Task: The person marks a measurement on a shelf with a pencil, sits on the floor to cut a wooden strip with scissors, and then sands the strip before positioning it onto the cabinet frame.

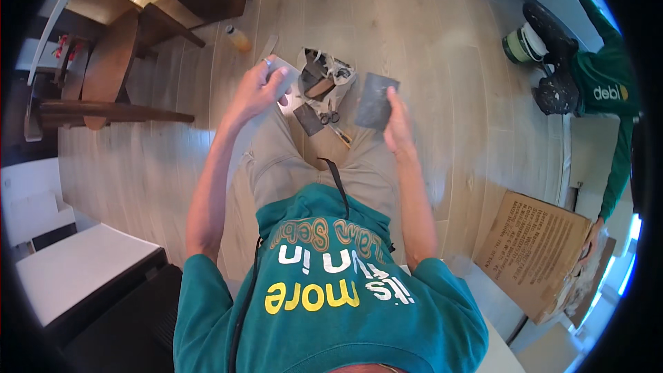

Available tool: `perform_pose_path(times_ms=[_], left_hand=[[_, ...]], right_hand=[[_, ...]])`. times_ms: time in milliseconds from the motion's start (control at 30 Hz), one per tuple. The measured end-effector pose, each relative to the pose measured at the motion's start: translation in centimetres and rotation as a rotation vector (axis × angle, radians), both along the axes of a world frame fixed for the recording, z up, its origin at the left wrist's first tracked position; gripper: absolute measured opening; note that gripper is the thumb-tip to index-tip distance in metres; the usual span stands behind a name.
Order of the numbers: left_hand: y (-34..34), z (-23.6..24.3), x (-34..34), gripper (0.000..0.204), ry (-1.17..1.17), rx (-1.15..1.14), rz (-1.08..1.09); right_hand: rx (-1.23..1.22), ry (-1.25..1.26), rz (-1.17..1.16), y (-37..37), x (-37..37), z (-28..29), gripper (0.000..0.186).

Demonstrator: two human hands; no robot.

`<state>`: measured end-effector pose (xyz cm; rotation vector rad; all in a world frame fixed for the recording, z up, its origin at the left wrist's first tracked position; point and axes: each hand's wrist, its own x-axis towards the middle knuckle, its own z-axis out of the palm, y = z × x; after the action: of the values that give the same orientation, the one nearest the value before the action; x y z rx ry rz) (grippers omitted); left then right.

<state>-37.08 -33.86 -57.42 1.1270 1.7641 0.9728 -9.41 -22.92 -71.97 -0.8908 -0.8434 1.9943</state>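
In front of me, my right hand [399, 121] grips a dark grey rectangular sheet [375, 101], which looks like sandpaper, thumb over its edge. My left hand [259, 88] is closed at a pale flat piece [284, 72] whose kind I cannot make out. Between the hands sits an opened plastic bag [342, 83] with dark blocks and odds and ends inside. A second dark grey sheet [308, 119] lies by the bag's near side. Dark-handled scissors [329, 117] are beside it, and a slim tool with a yellow handle [341, 136] lies closer to my legs.
A bottle of orange liquid [238, 39] stands on the wood floor, near wooden chairs [114, 62] at left. On the right are a bucket [525, 45], a person in a green top [601, 79], and a large cardboard box [532, 249] with that person's hand on it.
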Motion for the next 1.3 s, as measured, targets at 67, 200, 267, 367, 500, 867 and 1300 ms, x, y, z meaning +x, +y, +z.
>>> perform_pose_path(times_ms=[67,200,267,367,500,867,1300], left_hand=[[-1.2,0.2,-0.9,0.026,0.025,-0.007,0.035],[-3.0,-1.4,-2.3,0.026,0.0,0.011,0.067],[-3.5,-1.8,-2.3,0.027,0.012,-0.01,0.095],[-3.8,-2.0,-1.5,0.028,-0.039,-0.047,0.09],[-4.0,-3.2,-1.9,0.03,-0.062,-0.062,0.111],[-3.4,-3.5,-2.0,0.029,-0.181,-0.17,0.09],[-4.0,-9.2,-4.4,0.034,-0.239,-0.206,0.046]], right_hand=[[-0.001,-0.052,-0.13,1.1,0.8,-0.9,0.038],[-0.026,-0.003,0.007,2.2,-0.6,1.1,0.038],[0.004,0.024,0.07,2.0,-2.3,1.1,0.035],[0.19,-0.128,0.073,2.0,-4.1,0.8,0.03],[0.169,-0.167,0.043,4.0,-4.3,0.0,0.028],[0.709,-0.642,0.156,8.7,-5.3,-6.1,0.045],[0.489,-0.537,0.34,6.9,-10.9,-6.0,0.029]])
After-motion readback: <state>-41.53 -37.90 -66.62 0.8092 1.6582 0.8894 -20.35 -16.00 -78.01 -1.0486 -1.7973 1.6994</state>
